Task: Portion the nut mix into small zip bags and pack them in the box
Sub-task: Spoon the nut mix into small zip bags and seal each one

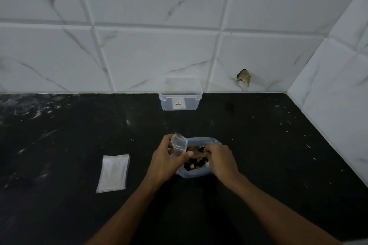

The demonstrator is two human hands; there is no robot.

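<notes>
- Left hand (167, 157) gripped one small zip bag (178, 144), thumb across its front, mouth up and seemingly open; looked empty or nearly so.
- Right hand (219, 158) reached into the big bag of nut mix (196, 162), fingers curled at the mouth as if pinching up nuts; grip closed on something, contents hidden by the fingers.
- Big bag stood open on the bench (59, 215) directly between both hands, small bag held just left of its mouth, touching or nearly.
- Stack of flat unused zip bags (113, 173) lay on the bench to the left, near but apart from the hands.
- Clear plastic box (180, 95) sat at the back against the tiled wall (159, 49), well apart from the hands, lid off; only a label seen through it, no filled bags visible inside.
- Judged: early stage, first portion in hand; filling, sealing, packing all left, stack untouched.
</notes>
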